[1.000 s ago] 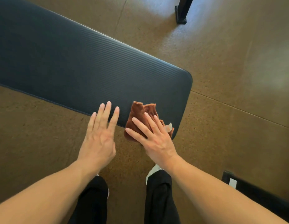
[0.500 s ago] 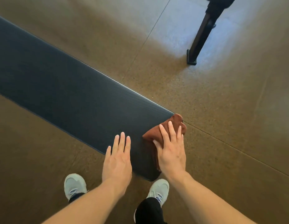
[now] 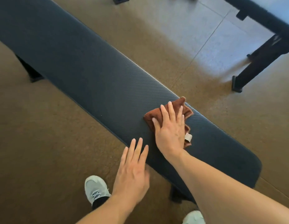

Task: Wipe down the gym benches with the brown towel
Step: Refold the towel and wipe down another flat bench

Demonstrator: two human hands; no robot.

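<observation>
Right hand (image 3: 170, 126), flat on the towel (image 3: 185, 109), has slid in from the bench (image 3: 85, 70) end; left hand (image 3: 132, 173) hovers relaxed, so wiping advances.

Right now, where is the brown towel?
In the head view, the brown towel lies on the bench pad near its right end, under the flat right hand.

towel (image 3: 181, 109) partly under r. hand (image 3: 170, 131)
</observation>
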